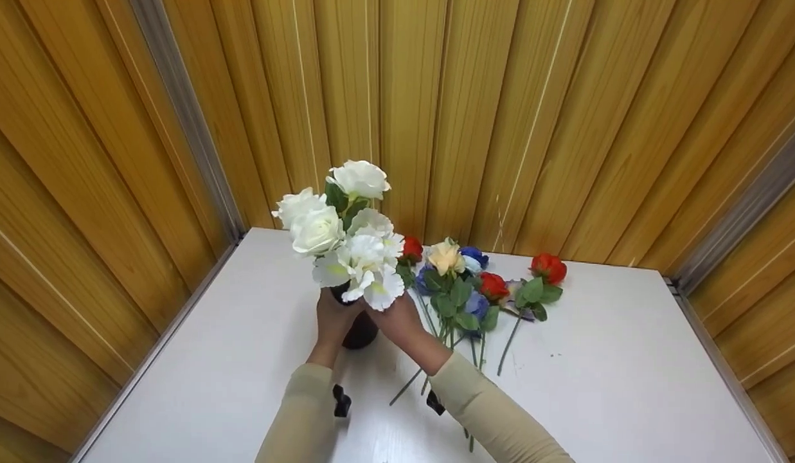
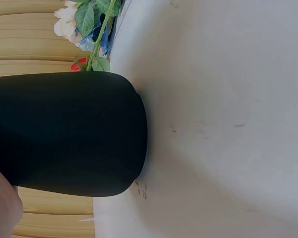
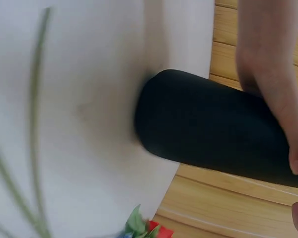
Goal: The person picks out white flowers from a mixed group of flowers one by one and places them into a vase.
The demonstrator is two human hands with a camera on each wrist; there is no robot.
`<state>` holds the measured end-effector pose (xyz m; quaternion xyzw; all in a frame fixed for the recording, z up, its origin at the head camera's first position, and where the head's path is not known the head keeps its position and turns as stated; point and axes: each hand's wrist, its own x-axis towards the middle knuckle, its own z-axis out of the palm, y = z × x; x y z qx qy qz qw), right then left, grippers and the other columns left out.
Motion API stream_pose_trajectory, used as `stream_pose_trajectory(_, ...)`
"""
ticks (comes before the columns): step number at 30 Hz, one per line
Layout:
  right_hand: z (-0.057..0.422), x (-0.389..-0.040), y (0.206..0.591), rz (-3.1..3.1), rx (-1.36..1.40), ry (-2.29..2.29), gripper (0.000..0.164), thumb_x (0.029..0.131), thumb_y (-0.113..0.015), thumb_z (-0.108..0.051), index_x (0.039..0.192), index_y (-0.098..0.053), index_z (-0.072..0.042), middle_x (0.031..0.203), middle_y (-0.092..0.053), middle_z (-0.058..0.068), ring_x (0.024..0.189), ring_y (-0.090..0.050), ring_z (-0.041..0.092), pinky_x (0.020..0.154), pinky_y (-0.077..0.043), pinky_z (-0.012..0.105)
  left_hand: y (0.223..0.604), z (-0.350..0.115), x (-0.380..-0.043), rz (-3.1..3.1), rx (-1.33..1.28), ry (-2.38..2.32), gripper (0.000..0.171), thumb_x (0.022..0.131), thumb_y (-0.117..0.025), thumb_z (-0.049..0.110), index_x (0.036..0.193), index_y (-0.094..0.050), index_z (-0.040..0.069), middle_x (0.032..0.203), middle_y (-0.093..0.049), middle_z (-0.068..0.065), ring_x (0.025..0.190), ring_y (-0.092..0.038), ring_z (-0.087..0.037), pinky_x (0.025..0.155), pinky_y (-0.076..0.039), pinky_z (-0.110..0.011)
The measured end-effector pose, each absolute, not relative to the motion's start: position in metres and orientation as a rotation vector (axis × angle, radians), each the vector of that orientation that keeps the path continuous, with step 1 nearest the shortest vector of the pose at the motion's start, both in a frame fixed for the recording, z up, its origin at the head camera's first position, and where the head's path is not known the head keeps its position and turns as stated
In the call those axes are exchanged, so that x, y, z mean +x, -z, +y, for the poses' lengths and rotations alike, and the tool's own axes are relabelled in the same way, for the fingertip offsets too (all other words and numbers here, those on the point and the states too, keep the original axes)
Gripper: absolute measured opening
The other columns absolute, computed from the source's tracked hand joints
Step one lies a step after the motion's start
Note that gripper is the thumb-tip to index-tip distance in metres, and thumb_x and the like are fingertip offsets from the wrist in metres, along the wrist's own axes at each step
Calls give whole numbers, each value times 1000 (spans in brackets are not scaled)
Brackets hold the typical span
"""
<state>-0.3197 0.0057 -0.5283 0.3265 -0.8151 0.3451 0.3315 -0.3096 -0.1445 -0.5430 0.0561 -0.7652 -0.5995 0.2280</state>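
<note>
A tall black vase (image 1: 360,332) stands on the white table, its base showing in both wrist views. My left hand (image 1: 337,318) grips its upper part, with a finger laid across the dark side (image 3: 223,129) in the right wrist view. White roses (image 1: 317,230) and a large ruffled white iris (image 1: 370,260) rise above the vase mouth. Just under the iris, my right hand (image 1: 398,319) is at the right of the vase's upper part. The blossoms hide its fingertips in the head view, and I cannot tell what they hold.
Right of the vase lie loose artificial flowers: red roses (image 1: 549,268), a peach bloom (image 1: 446,258) and blue blooms (image 1: 476,304), their green stems pointing toward me. Wood-patterned panels (image 1: 410,116) enclose the table (image 1: 603,386) at the back and sides.
</note>
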Motion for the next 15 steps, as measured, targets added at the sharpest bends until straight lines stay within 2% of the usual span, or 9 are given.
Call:
stream_pose_trajectory(1,14,-295,501,-2178,868,-962,41,89,-75,-12,124,-64,6,120,-69,23,111,-68,37,93,-58,48,543,-145,-310,-2108,163,1653,93,74,-84,26,151,-39,0,151,-53,-22,147,-46,-37,127,-32,-49)
stream_pose_trajectory(3,31,-290,501,-2261,883,-1007,39,92,-72,-11,127,-64,5,128,-66,24,118,-64,40,99,-56,51,544,-146,-311,-2114,170,1651,93,74,-84,26,151,-39,0,150,-54,-23,146,-46,-38,127,-32,-50)
stream_pose_trajectory(7,79,-285,512,-2434,859,-977,37,98,-65,-13,132,-64,2,139,-62,23,129,-57,44,106,-50,60,543,-148,-311,-2119,162,1663,93,75,-85,26,151,-39,0,152,-53,-23,148,-44,-38,127,-31,-51)
stream_pose_trajectory(10,120,-281,520,-2623,728,-1029,41,100,-63,-14,137,-60,2,146,-57,24,135,-52,48,109,-45,65,542,-152,-311,-2139,152,1661,95,76,-85,27,153,-37,0,154,-51,-23,149,-43,-38,128,-30,-51)
stream_pose_trajectory(15,180,-269,531,-2864,472,-977,47,99,-65,-14,142,-56,3,149,-53,27,140,-47,50,115,-40,64,546,-170,-305,-2256,131,1622,98,78,-84,32,156,-32,2,157,-47,-23,150,-41,-39,126,-33,-52)
